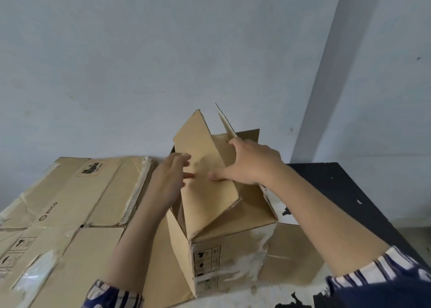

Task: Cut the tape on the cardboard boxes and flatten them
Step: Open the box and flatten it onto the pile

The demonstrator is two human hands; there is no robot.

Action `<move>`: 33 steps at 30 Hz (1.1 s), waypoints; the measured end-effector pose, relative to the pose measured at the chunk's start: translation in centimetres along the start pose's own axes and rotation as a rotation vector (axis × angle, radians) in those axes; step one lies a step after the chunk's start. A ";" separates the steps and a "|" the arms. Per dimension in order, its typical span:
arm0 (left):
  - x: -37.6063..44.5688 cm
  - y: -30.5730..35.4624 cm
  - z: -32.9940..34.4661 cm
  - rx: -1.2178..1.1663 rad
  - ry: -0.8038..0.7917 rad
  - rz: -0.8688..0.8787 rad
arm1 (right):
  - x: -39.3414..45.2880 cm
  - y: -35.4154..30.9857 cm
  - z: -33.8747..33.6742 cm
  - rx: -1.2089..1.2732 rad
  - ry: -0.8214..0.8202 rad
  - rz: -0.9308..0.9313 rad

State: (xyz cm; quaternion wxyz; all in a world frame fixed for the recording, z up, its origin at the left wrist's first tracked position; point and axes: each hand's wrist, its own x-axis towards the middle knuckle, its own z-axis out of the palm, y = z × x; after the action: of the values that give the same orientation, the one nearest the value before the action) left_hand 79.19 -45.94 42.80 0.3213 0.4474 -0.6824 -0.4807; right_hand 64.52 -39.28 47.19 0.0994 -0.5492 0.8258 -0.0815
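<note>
The right hand (247, 162) grips the raised top flap (205, 167) of the small cardboard box (224, 233), fingers curled over the flap's far edge and thumb pressed on its near face. The left hand (171, 179) lies open and flat against the left side of the same flap, fingers spread, holding nothing. The box stands upright in the middle of the scene on a worn dark table (354, 191), its top flaps already loose and standing up. This looks like the flattening step: the next move probably calls for folding the flaps out and pushing the walls sideways to collapse them. To the left lies a pile of flattened boxes (70, 202), touching the wall (163, 51) at the far side.
</note>
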 end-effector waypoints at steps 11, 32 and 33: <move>-5.3 -4.8 1.1 0.961 -0.048 0.216 | 4.1 2.0 -0.7 0.285 -0.029 0.074; 1.4 -14.8 3.8 0.183 0.319 -0.147 | 2.2 13.1 14.9 0.938 0.357 0.257; 1.5 -15.3 3.7 0.117 0.384 -0.159 | 2.3 13.5 15.9 0.921 0.349 0.279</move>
State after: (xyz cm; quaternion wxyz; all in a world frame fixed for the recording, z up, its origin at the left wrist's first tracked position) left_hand 79.99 -48.10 27.15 0.3799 0.6009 -0.5981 -0.3700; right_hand 55.62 -36.56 28.39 0.2016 -0.3110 0.7741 -0.5133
